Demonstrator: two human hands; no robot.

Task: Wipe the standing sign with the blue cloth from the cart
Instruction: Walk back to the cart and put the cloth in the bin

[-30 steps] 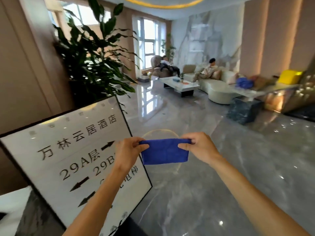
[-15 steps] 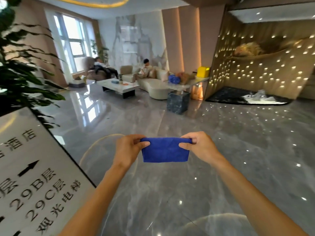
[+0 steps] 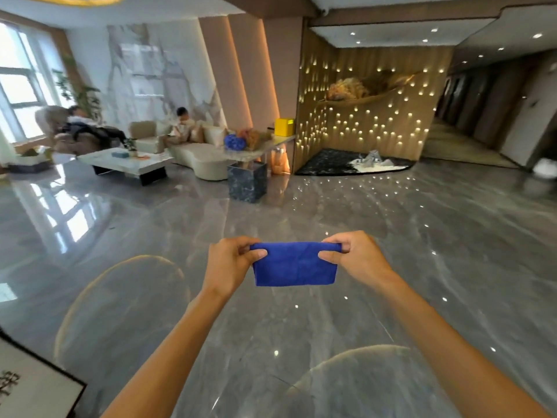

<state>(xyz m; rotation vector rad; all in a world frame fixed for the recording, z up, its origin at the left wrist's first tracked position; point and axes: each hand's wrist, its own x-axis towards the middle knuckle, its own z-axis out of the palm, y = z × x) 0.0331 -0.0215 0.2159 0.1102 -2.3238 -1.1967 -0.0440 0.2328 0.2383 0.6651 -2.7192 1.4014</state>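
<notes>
A folded blue cloth [image 3: 295, 268] hangs stretched between both hands at chest height over the grey floor. My left hand [image 3: 230, 263] pinches its left top corner between thumb and fingers. My right hand [image 3: 355, 257] pinches the right top corner the same way. Only a corner of the white standing sign [image 3: 33, 387] with its black frame shows at the bottom left edge, well away from the cloth. No cart is in view.
Polished grey marble floor [image 3: 301, 212] stretches ahead. A white coffee table [image 3: 126, 162], a sofa [image 3: 208, 161] with a seated person and a dark stone block [image 3: 247, 182] stand at the back left. A lit gold wall [image 3: 376, 110] and a corridor lie to the right.
The view has swung to the right, so the sign slid from the left half almost out of frame and the plant is gone. Both hands still hold the cloth the same way.
</notes>
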